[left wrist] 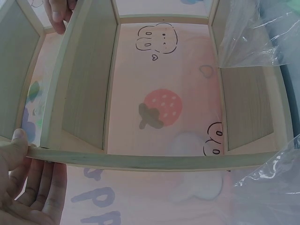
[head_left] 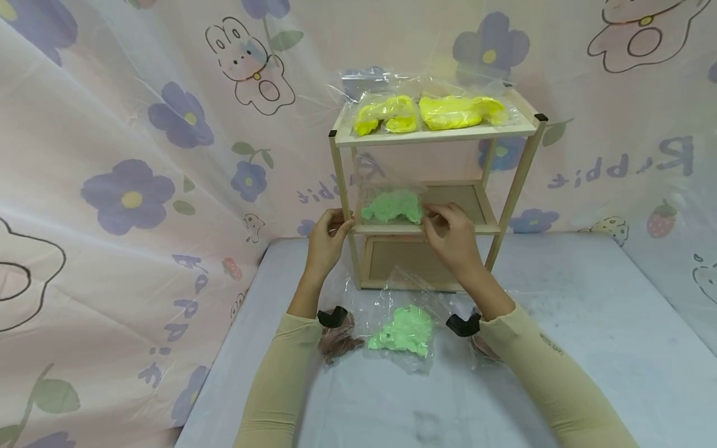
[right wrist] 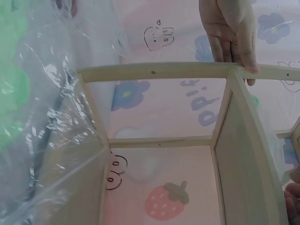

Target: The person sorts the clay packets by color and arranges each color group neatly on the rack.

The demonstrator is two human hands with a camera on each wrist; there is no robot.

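Observation:
A small three-tier wooden rack (head_left: 514, 186) stands on the table. My left hand (head_left: 327, 241) holds its left front post at the middle tier, with the thumb (left wrist: 18, 140) on one side and fingers behind. On the left part of the middle shelf (head_left: 462, 194) sits a clear plastic bag with a light-green, clay-like lump (head_left: 392, 206). My right hand (head_left: 456, 239) pinches at this bag's right edge, thumb and forefinger close together. In the right wrist view, the right hand (right wrist: 293, 194) is partly cut off at the edge.
Two clear bags with yellow lumps (head_left: 386, 115) (head_left: 459, 112) lie on the top tier. In front of the rack, a bagged green lump (head_left: 404, 331) lies between bagged brown lumps (head_left: 338, 339) (head_left: 485, 347), partly behind the wrists. A patterned curtain (head_left: 185, 174) hangs behind and left.

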